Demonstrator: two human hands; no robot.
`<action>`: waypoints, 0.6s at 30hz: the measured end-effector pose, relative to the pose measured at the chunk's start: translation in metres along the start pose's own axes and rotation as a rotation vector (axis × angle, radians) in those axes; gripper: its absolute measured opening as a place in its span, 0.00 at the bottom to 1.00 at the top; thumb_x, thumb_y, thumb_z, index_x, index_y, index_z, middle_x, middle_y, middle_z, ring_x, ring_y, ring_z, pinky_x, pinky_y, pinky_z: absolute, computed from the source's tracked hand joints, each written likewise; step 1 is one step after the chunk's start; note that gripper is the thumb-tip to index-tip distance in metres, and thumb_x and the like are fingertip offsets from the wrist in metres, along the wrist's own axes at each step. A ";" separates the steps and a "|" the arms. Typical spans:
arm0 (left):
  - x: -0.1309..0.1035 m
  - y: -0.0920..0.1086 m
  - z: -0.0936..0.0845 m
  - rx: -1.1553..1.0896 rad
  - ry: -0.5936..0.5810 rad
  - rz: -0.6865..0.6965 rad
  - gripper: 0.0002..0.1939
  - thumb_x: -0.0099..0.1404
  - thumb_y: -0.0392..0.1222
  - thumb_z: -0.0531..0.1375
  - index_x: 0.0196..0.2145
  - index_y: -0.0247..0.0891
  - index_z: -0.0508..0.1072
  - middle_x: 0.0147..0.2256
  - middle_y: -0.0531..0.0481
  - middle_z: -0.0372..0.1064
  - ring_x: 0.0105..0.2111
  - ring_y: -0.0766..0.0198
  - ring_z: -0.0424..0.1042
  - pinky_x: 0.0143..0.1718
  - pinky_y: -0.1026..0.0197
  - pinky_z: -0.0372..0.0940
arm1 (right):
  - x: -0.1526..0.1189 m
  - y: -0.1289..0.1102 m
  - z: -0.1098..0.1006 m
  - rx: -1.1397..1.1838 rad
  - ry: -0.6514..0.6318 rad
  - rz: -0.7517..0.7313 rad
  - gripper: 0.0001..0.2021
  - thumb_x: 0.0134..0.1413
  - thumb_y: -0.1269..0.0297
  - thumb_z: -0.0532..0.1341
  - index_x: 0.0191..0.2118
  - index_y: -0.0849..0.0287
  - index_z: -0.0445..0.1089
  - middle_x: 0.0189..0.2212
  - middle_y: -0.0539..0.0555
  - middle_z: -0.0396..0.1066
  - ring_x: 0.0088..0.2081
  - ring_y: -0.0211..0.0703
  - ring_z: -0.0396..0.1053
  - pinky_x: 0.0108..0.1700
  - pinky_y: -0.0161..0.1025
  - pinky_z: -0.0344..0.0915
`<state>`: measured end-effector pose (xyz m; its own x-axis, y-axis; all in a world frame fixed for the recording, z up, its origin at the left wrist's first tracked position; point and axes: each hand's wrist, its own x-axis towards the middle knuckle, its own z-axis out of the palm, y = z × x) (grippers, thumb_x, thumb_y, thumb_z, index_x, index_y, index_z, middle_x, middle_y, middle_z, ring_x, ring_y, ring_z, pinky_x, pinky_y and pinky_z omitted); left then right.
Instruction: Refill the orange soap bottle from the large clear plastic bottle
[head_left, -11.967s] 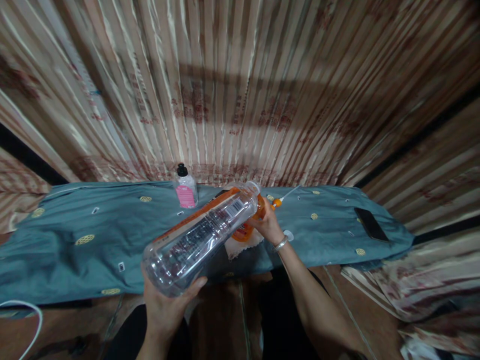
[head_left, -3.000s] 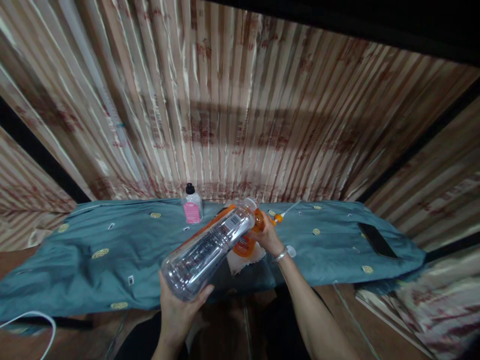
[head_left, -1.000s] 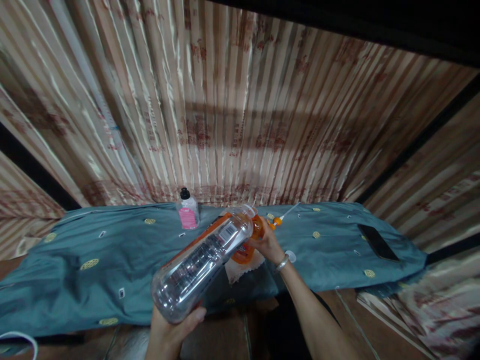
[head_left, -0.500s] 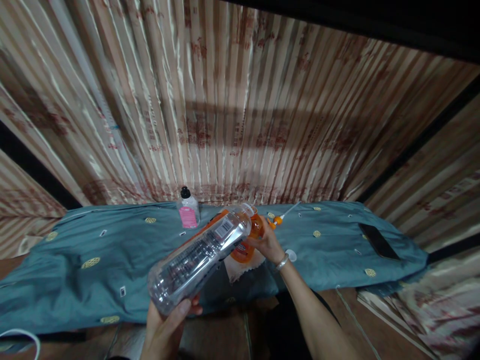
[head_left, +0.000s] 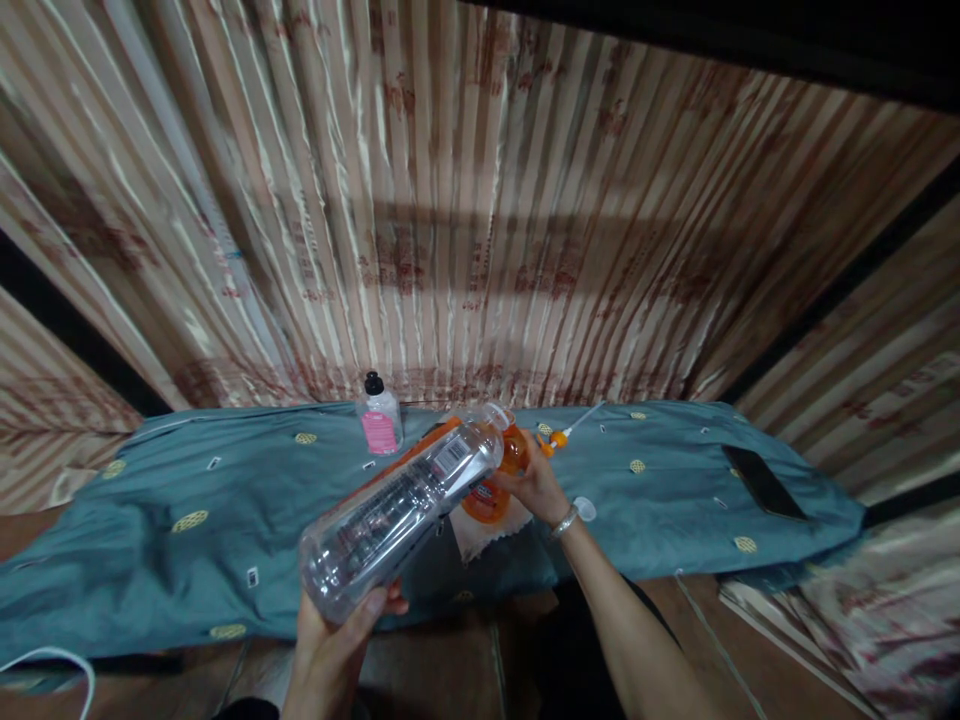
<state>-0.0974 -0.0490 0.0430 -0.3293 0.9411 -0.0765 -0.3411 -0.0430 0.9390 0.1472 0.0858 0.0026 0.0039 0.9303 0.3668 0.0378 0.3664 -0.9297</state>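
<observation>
My left hand [head_left: 341, 635] is wrapped round the base of a large clear plastic bottle [head_left: 397, 515], which lies tilted with its neck up and to the right. That neck meets the top of an orange bottle [head_left: 487, 503]. Around the upper part of the orange bottle are the fingers of my right hand [head_left: 538, 482], a bracelet on its wrist. Under the orange bottle lies a pale cloth [head_left: 476, 540]. An orange pump top [head_left: 556, 440] with a thin tube rests just beyond my right hand. Close to my right wrist is a small clear lid [head_left: 584, 509].
A clear bottle with a pink label and black cap [head_left: 381, 422] stands at the back left. A dark phone [head_left: 763, 483] lies on the right of the teal patterned cloth [head_left: 247, 520]. Striped curtains [head_left: 450, 200] hang behind. A white cable [head_left: 71, 660] curves at bottom left.
The view has shifted very slightly. Both hands keep their grips, and the two bottles remain neck to neck with almost no visible movement.
</observation>
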 end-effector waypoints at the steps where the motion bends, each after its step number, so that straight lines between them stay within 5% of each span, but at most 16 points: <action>1: 0.000 0.001 0.000 -0.016 0.011 -0.003 0.33 0.45 0.55 0.76 0.46 0.40 0.74 0.28 0.53 0.75 0.27 0.60 0.75 0.25 0.62 0.71 | 0.000 -0.001 0.001 0.004 0.000 0.002 0.32 0.40 0.53 0.78 0.50 0.52 0.66 0.47 0.54 0.77 0.49 0.50 0.77 0.55 0.47 0.74; 9: 0.007 0.012 0.002 -0.023 -0.022 0.023 0.44 0.45 0.56 0.76 0.57 0.39 0.71 0.25 0.53 0.73 0.25 0.60 0.72 0.24 0.62 0.69 | -0.001 -0.001 0.002 -0.047 0.016 -0.028 0.32 0.41 0.53 0.78 0.51 0.52 0.66 0.46 0.53 0.77 0.48 0.50 0.77 0.55 0.49 0.74; 18: 0.010 0.016 0.004 -0.031 -0.055 0.030 0.38 0.45 0.57 0.76 0.52 0.39 0.74 0.24 0.53 0.72 0.25 0.61 0.69 0.22 0.63 0.66 | -0.001 -0.005 0.001 -0.120 0.002 0.006 0.35 0.42 0.54 0.77 0.56 0.52 0.66 0.47 0.54 0.76 0.49 0.53 0.76 0.56 0.51 0.71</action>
<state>-0.1028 -0.0394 0.0590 -0.2915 0.9561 -0.0297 -0.3596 -0.0807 0.9296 0.1464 0.0828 0.0072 0.0067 0.9325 0.3610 0.1569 0.3556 -0.9214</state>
